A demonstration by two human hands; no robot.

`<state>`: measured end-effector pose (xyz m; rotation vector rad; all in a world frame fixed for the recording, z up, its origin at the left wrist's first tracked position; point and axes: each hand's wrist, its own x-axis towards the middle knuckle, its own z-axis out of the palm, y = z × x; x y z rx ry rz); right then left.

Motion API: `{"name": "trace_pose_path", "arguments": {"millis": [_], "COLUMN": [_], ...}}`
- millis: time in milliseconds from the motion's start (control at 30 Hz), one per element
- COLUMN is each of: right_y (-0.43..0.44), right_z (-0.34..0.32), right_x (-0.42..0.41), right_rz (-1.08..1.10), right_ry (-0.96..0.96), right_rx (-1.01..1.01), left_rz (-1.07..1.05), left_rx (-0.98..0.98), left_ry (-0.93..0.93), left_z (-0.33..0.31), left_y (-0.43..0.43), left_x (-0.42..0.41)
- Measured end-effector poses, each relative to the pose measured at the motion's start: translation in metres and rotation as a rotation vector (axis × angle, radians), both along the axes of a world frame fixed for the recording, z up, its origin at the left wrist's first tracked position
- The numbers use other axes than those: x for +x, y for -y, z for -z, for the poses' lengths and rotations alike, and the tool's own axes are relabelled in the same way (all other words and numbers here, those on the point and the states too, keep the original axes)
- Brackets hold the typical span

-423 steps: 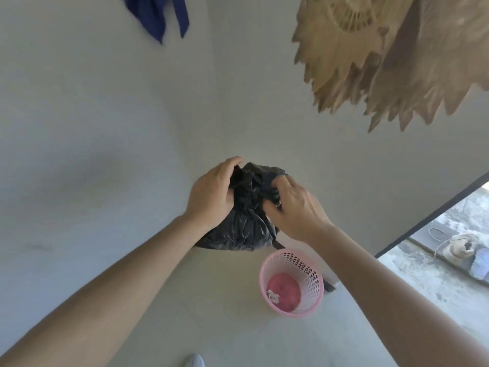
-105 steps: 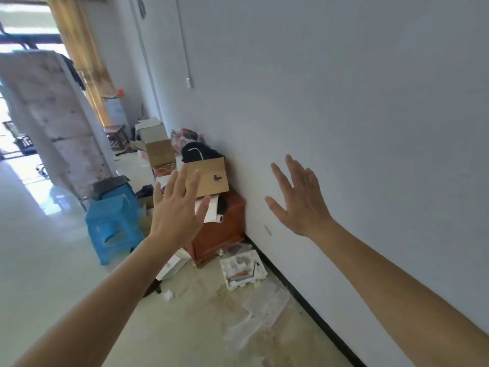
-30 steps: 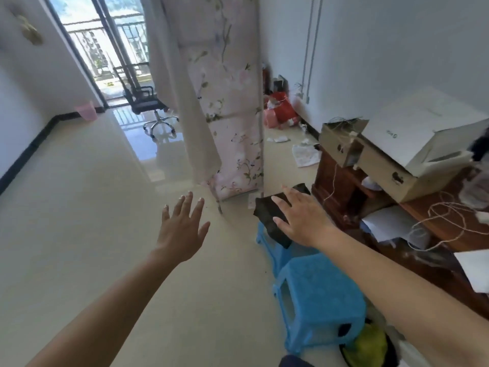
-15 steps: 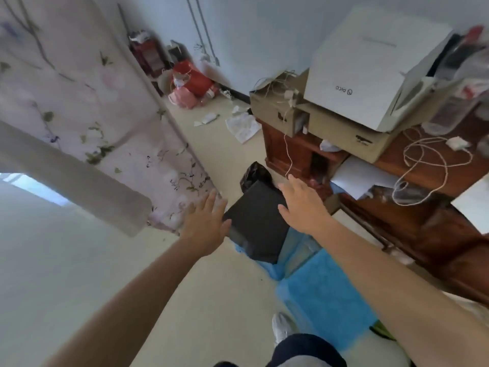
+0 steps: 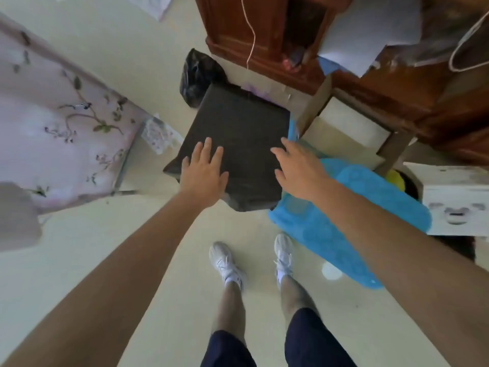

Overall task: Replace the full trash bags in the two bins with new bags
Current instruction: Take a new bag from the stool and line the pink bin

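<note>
A pale cream floor [image 5: 92, 260], smooth and faintly glossy, fills most of the view in soft, even light. A blue plastic stool [image 5: 344, 234] stands on it. Beyond the stool runs a dark red-brown wooden cabinet [image 5: 264, 35]. A thin white cord [image 5: 253, 33] hangs down its front and white paper [image 5: 370, 35] overhangs its edge. Between stool and cabinet lies an open cardboard box [image 5: 316, 104]. Well left of the stool is a pale pink floral cloth [image 5: 66, 128]. Right of the stool, near it, sits a white box [image 5: 455, 202].

The pale floor [image 5: 185, 300] carries blue stools [image 5: 317, 229] below the right hand [image 5: 299, 168]. A flat black pack [image 5: 238, 128] lies on one, under the left hand [image 5: 203, 173], with a full black bag [image 5: 197, 72] on the floor beyond it.
</note>
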<state>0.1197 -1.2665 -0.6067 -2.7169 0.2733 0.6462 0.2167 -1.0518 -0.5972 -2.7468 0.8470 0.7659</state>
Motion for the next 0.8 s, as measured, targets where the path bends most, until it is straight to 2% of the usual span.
{"name": "trace_pose_path", "arguments": {"millis": [100,200,333,433,500,600,700,733,800], "right_y": [-0.028,-0.05,-0.065,-0.072,-0.073,-0.074,-0.078,-0.081,-0.085], "right_z": [0.059,0.092,0.102,0.095,0.092,0.081,0.07,0.067,0.064], "right_x": [0.007,0.011,0.008,0.006,0.008,0.014,0.02,0.021,0.023], "right_rz": [0.006,0.056,0.023,-0.046,-0.035,0.064,0.282,0.392,0.634], "right_ry": [0.046,0.064,0.1,0.332,0.447,0.418,0.426,0.441,0.454], "right_rx": [-0.027,-0.089,-0.215,-0.22,-0.106,0.145,0.233,0.271,0.373], "left_rz": [-0.019,-0.083,-0.114,-0.109,-0.155,-0.216,-0.227,-0.322,-0.662], "left_rx": [0.009,-0.019,-0.168,-0.236,-0.285,-0.267,-0.304,-0.375,-0.566], "left_ry": [-0.077,-0.144,0.001,0.045,0.046,0.05,0.055,0.053,0.01], "left_z": [0.057,0.087,0.098,0.102,0.102,0.099,0.093,0.09,0.084], "left_y": [-0.009,-0.021,-0.027,-0.023,-0.021,-0.024,-0.022,-0.021,-0.023], "left_x": [0.008,-0.002,-0.011,-0.007,-0.002,0.004,0.011,0.015,0.028]}}
